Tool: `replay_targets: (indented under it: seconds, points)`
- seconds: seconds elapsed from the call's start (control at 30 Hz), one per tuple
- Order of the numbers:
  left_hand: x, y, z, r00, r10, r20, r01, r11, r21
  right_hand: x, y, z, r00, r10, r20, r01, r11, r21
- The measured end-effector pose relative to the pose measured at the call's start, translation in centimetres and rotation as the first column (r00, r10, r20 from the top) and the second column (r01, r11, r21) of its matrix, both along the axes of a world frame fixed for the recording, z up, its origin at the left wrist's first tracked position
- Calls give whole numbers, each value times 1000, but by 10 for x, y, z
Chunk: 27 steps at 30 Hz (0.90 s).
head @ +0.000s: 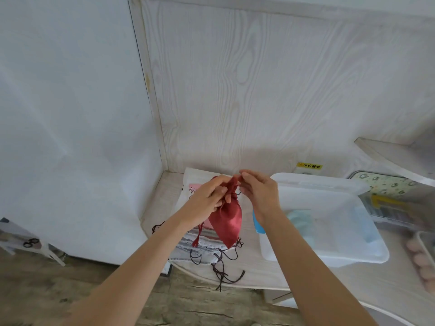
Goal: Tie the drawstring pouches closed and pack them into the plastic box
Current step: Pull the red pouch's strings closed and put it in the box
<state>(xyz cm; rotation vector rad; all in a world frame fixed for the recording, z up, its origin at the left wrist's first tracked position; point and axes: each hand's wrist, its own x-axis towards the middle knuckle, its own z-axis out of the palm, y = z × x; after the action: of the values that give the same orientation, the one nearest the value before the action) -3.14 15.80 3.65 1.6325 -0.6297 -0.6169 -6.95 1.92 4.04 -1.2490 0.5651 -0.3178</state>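
A red drawstring pouch (227,222) is held up above the counter (259,267), over a stack of untied pouches (202,245) whose dark cords trail toward the counter's near edge. The left hand (207,198) is curled around the gathered neck, and the right hand (257,191) pinches the top of the mouth or its cord; which of the two cannot be told. The step in hand is judged to be the closing of this pouch.

To do it well, the neck should be kept firmly gripped while both cord ends are drawn evenly outward, so that the fabric puckers shut without twisting. The knot is best seated tight against the gathers, and the loose tassel hanging below should be kept out of it. The satin looks slippery, so a snug pull is advised.

The plastic box (367,252) stands open just to the right, with pale blue items (300,223) already inside; the tied pouch can be laid there.

A small yellow label (309,165) with black Chinese characters is fixed on the wall behind the box; it is too small to be read with confidence. No other writing is legible.
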Motion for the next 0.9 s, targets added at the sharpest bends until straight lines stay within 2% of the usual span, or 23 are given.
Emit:
replay_targets:
  seconds: [0.07, 0.13, 0.2, 0.33, 0.43, 0.63, 0.73, 0.83, 0.9]
  points:
    - [0, -1, -1, 1000, -14, -15, 14, 1000, 11, -1, 2, -2, 999, 32, 43, -34, 998, 56]
    - [-1, -3, 0, 999, -40, -21, 40, 999, 24, -1, 2, -6, 999, 24, 23, -25, 997, 73]
    - [-2, -4, 1, 999, -45, -27, 45, 999, 12, -2, 0, -7, 1000, 21, -16, -20, 999, 39]
    - [-1, -3, 4, 1000, 1, 10, -1, 1000, 6, -5, -2, -9, 983, 179, 34, -178, 984, -17]
    - [0, -4, 5, 999, -1, 51, -1, 1000, 25, -7, -1, -10, 971, 238, 28, -236, 969, -69]
    - [2, -5, 8, 997, 5, 82, -10, 998, 66, -5, 1, -14, 985, 160, -58, -167, 971, -171]
    - [1, -6, 6, 996, 76, 56, -79, 995, 60, -6, 2, -12, 974, 225, -36, -227, 951, -211]
    - [2, -5, 7, 990, 137, 17, -137, 990, 44, -11, 3, -7, 949, 314, 32, -307, 941, -143]
    - [3, -4, 7, 984, 164, 69, -169, 982, 83, -15, 5, -4, 936, 348, 56, -341, 934, -109]
